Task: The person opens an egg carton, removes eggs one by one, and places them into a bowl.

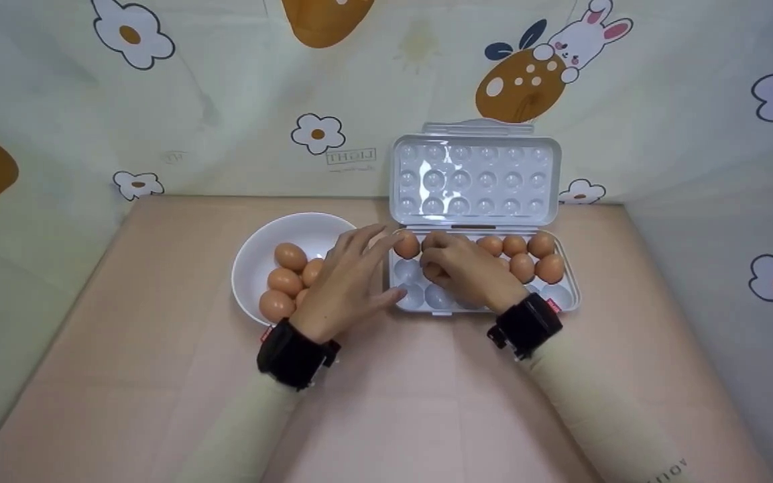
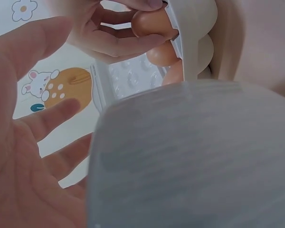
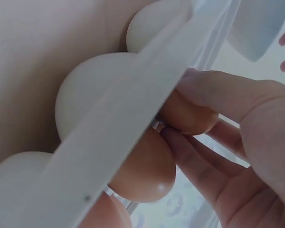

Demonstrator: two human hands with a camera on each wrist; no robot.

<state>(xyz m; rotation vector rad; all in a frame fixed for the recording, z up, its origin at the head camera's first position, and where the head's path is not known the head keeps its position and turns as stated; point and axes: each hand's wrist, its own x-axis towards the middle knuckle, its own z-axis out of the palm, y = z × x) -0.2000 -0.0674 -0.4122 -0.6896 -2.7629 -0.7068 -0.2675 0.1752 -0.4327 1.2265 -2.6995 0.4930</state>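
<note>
My right hand [image 1: 470, 268] reaches into the left part of a white egg box [image 1: 437, 296] and pinches a brown egg [image 3: 187, 114] between thumb and fingers, at its back row. In the head view my fingers hide that egg. My left hand [image 1: 342, 288] hovers over the right side of a white bowl [image 1: 247, 268], fingers spread and holding nothing. Several brown eggs [image 1: 284, 282] lie in the bowl, some behind the left hand. One egg [image 1: 406, 245] sits in the box's back left corner, close to my left fingertips.
More brown eggs [image 1: 522, 267] fill cups on the box's right side. The box's clear dimpled lid [image 1: 473, 178] stands raised at the back against the printed cloth [image 1: 225, 100]. Bowl and box stand side by side on a pinkish tabletop [image 1: 386, 416].
</note>
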